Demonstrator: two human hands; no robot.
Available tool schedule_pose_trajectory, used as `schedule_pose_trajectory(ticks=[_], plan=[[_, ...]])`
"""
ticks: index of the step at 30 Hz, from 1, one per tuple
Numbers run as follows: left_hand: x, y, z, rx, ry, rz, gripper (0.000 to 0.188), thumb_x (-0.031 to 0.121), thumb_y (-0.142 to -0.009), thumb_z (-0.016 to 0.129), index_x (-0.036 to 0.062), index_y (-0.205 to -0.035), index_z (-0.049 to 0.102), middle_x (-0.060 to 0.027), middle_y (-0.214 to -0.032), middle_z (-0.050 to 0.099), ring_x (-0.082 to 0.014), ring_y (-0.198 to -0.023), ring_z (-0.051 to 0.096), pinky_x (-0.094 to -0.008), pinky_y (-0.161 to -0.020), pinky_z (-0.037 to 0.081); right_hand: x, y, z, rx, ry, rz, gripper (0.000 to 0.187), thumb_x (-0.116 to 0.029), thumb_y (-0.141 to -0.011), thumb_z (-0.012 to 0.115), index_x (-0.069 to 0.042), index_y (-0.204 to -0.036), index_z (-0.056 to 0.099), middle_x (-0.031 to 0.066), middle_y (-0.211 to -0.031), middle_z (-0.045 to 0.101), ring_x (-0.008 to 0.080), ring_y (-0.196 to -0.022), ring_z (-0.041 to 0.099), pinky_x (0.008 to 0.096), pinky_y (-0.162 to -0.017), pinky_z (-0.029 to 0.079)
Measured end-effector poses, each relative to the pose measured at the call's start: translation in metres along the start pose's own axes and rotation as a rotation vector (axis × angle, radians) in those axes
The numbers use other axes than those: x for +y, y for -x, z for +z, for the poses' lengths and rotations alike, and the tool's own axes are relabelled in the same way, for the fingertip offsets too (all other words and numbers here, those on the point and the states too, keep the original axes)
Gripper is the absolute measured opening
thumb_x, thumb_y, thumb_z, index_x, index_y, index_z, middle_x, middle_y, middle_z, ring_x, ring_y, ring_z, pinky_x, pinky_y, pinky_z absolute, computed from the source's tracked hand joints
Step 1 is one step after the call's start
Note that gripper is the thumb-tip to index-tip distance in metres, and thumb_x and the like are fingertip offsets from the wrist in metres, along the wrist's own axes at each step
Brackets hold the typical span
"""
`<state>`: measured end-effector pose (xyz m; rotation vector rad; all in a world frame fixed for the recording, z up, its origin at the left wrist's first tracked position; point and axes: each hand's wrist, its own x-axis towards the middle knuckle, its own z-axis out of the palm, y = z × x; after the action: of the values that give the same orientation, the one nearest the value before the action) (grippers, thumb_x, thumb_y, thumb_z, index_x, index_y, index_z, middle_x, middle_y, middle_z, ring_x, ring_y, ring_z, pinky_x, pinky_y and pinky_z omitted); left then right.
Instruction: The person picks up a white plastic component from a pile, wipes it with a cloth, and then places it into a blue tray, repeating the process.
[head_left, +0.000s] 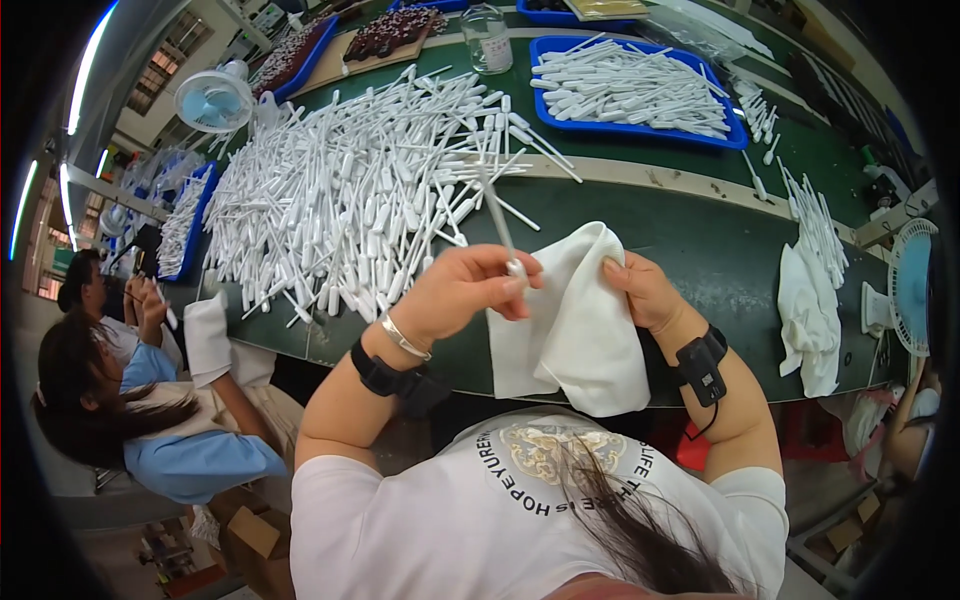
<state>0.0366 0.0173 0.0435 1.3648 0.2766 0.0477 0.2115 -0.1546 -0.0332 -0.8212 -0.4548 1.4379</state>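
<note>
My left hand (pixel 462 290) pinches the lower end of a thin white plastic dropper (pixel 495 215), which stands up and tilts away from me. My right hand (pixel 643 290) grips a white cloth (pixel 577 325) that hangs down over the front edge of the green table (pixel 700 235). The cloth lies between the two hands and touches the left fingers. A big heap of the same white droppers (pixel 370 185) covers the table just beyond my left hand.
A blue tray (pixel 640 85) of droppers sits at the back right, with a clear bottle (pixel 487 38) beside it. More droppers and a second white cloth (pixel 812 310) lie at the right. Small fans stand at the left rear (pixel 215 100) and right edge (pixel 915 285). Co-workers sit at my left (pixel 150 400).
</note>
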Motion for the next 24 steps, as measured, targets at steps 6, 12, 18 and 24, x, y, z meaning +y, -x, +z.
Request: schedule_pose_trajectory(ticks=[6, 12, 18, 24], plan=[[-0.013, -0.021, 0.025, -0.061, 0.201, -0.067, 0.016, 0.012, -0.082, 0.055, -0.0011, -0.091, 0.056, -0.0066, -0.082, 0.060, -0.0067, -0.056, 0.051, -0.0181, -0.050, 0.042, 0.001, 0.003, 0.001, 0.023, -0.071, -0.080, 0.036, -0.025, -0.087, 0.048, 0.000, -0.113, 0.046, 0.0094, -0.103, 0.056, 0.0187, -0.091, 0.056, 0.0316, -0.081, 0.045], [-0.054, -0.039, 0.018, -0.017, 0.167, -0.078, 0.014, 0.013, -0.082, 0.055, 0.0007, -0.089, 0.058, -0.0041, -0.077, 0.059, -0.0051, -0.053, 0.048, -0.0164, -0.047, 0.038, -0.003, 0.000, -0.002, 0.000, -0.018, -0.044, 0.036, -0.025, -0.087, 0.047, 0.001, -0.113, 0.046, 0.0103, -0.103, 0.056, 0.0180, -0.090, 0.056, 0.0310, -0.081, 0.045], [-0.063, -0.043, 0.014, 0.088, -0.001, -0.045, 0.014, 0.014, -0.080, 0.057, 0.0021, -0.087, 0.059, -0.0006, -0.073, 0.059, -0.0039, -0.057, 0.049, -0.0163, -0.051, 0.039, -0.002, 0.003, 0.004, 0.060, -0.051, -0.033, 0.036, -0.026, -0.088, 0.046, 0.001, -0.112, 0.046, 0.0097, -0.103, 0.055, 0.0163, -0.090, 0.056, 0.0297, -0.080, 0.045], [-0.080, -0.042, 0.031, 0.098, -0.141, 0.108, 0.014, 0.011, -0.079, 0.057, 0.0014, -0.090, 0.059, -0.0006, -0.076, 0.060, -0.0059, -0.064, 0.052, -0.0190, -0.058, 0.043, 0.010, -0.004, 0.025, 0.163, 0.073, 0.006, 0.035, -0.027, -0.089, 0.045, 0.000, -0.112, 0.047, 0.0067, -0.101, 0.055, 0.0130, -0.089, 0.054, 0.0277, -0.081, 0.044]])
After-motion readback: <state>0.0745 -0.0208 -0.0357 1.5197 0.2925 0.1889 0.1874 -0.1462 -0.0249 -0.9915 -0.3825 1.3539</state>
